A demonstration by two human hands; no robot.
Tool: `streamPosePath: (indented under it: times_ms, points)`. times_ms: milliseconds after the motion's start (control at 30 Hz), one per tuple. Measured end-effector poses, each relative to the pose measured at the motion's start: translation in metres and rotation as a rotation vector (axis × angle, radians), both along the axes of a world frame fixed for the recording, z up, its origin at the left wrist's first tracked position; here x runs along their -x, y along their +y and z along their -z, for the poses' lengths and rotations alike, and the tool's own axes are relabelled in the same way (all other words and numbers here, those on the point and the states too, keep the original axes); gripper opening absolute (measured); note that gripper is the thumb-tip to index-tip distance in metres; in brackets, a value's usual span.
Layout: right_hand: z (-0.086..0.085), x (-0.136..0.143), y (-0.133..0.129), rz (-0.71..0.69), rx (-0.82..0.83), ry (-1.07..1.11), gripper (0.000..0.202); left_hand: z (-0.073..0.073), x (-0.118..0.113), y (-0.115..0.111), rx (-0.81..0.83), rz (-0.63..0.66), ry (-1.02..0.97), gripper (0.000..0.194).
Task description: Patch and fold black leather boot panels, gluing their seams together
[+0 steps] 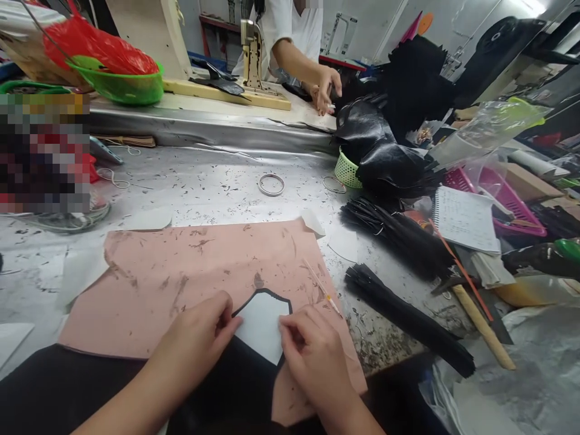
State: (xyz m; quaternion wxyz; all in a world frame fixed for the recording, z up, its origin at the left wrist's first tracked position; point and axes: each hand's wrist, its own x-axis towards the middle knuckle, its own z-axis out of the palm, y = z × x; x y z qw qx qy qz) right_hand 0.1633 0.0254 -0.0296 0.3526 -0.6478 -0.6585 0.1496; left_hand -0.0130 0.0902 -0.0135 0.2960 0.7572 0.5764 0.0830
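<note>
A pale white patch (263,326) with a thin black border lies over a pink sheet (217,254), which is marked with dark smears. The border runs into dark material (235,380) below it. At the patch's left edge, the thumb and fingers of my left hand (199,338) are pinched together. My right hand (315,353) pinches the opposite edge in the same way. Whether the patch and the black material are one piece, I cannot tell. A thin stick with a yellow part (330,297) rests on the pink sheet near my right hand.
Black strip bundles (408,320) lie to the right, beside a wooden-handled tool (484,326) and a notebook (466,219). A metal ring (270,185) sits farther back. Behind the silver ledge, a co-worker's hand (327,87) is near black material. A green basket (120,84) stands back left.
</note>
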Motion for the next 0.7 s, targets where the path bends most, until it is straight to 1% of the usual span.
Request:
streamPosePath:
  times_ms: [67, 133, 200, 267, 333, 400, 500, 600, 667, 700]
  points:
    - [0.001, 0.003, 0.0, -0.022, -0.026, -0.107, 0.022, -0.001, -0.001, 0.0, 0.004, 0.011, 0.012, 0.022]
    - [0.0, 0.007, 0.001, -0.091, -0.036, -0.229, 0.038, -0.002, -0.001, -0.001, 0.002, 0.021, 0.014, 0.021]
    - [-0.003, 0.01, 0.003, -0.161, -0.011, -0.34, 0.05, -0.003, -0.001, -0.001, 0.006, 0.033, 0.012, 0.02]
    - [-0.007, 0.011, 0.005, -0.195, 0.038, -0.422, 0.053, -0.003, -0.003, -0.002, 0.005, 0.049, 0.023, 0.019]
    - [-0.011, 0.012, 0.008, -0.211, 0.086, -0.469, 0.051, -0.004, -0.005, -0.004, -0.023, 0.079, 0.071, 0.017]
    - [-0.015, 0.014, 0.01, -0.221, 0.116, -0.488, 0.048, -0.006, -0.007, -0.008, -0.094, 0.132, 0.178, 0.015]
    - [-0.02, 0.019, 0.013, -0.216, 0.121, -0.494, 0.043, -0.007, -0.005, -0.012, -0.245, 0.259, 0.346, 0.022]
    - [-0.024, 0.026, 0.014, -0.214, 0.111, -0.519, 0.03, -0.006, 0.01, -0.011, -0.385, 0.4, 0.369, 0.031]
    - [-0.027, 0.03, 0.014, -0.215, 0.121, -0.55, 0.021, -0.005, 0.028, -0.012, -0.434, 0.449, 0.327, 0.033]
    - [-0.028, 0.032, 0.014, -0.214, 0.13, -0.566, 0.018, -0.005, 0.037, -0.014, -0.443, 0.454, 0.297, 0.034]
